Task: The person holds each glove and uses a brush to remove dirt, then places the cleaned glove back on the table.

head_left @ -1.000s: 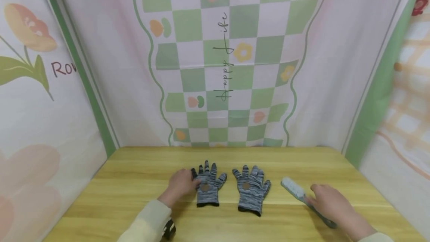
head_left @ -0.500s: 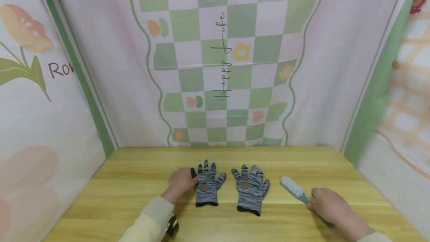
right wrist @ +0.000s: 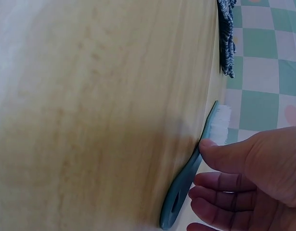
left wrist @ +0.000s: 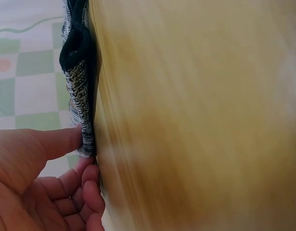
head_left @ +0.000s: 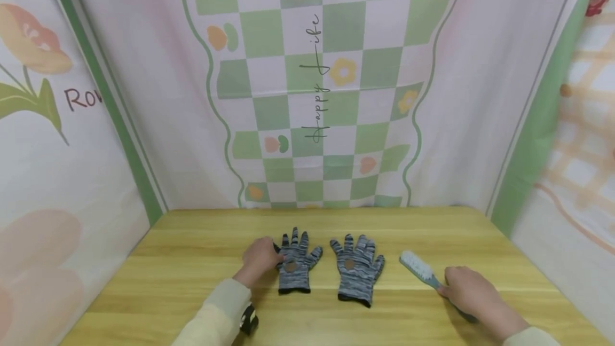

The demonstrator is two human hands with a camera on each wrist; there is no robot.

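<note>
- The left hand (head_left: 259,256) pinches the outer left edge of the left glove (head_left: 299,276): its thumb (left wrist: 61,141) presses the knit from above, and its fingers (left wrist: 93,195) are curled in at the rim, low against the table (head_left: 307,327).
- The right hand (head_left: 473,290) grips the brush (head_left: 417,267) at the handle. Its thumb (right wrist: 227,156) touches the neck just below the bristles, and the curled fingers (right wrist: 225,198) sit along the handle (how firmly they hold, I cannot tell).
- The brush head lies beyond the fingertips, white bristles up, slanting away and to the left; the handle passes beneath the hand.
- Left glove: flat on the table, its fingers spread and pointing away from the person, dark-hemmed cuff toward the person, a brown patch on the knit.
- Right glove (head_left: 356,277): between the left glove and the brush, apart from both hands, also flat and tilted slightly.
- Farther out, pale sleeves (head_left: 211,316) cover the forearms, and a checked cloth (head_left: 305,111) reading "Happy Life" hangs behind the table.
</note>
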